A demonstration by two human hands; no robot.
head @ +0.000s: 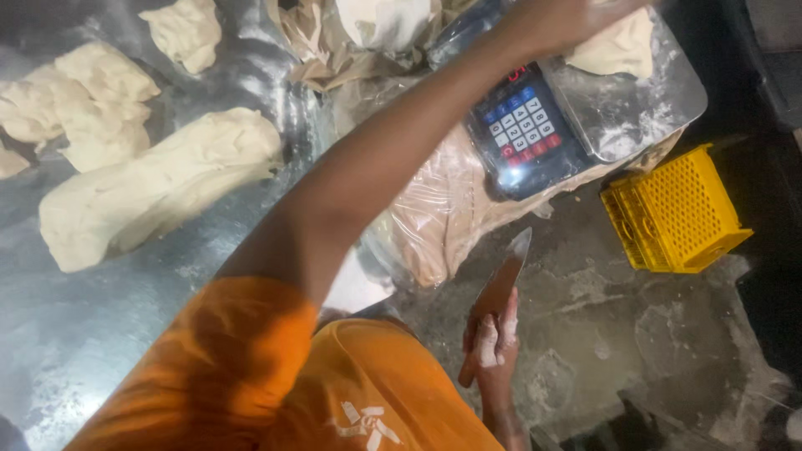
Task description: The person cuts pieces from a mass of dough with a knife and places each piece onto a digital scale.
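The left hand rests on a dough piece on the scale at the worktop's far right corner, its fingers' state hidden, while the right hand grips a knife, blade protruding above the clenched fingers.

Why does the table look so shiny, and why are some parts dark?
In the head view, light bounces off the metal table, making pale glare patches near the big dough piece; the top right corner beyond the scale falls into deep shadow; the left hand reaching to the scale looks slightly smeared, while the right hand gripping the knife stays fairly sharp.
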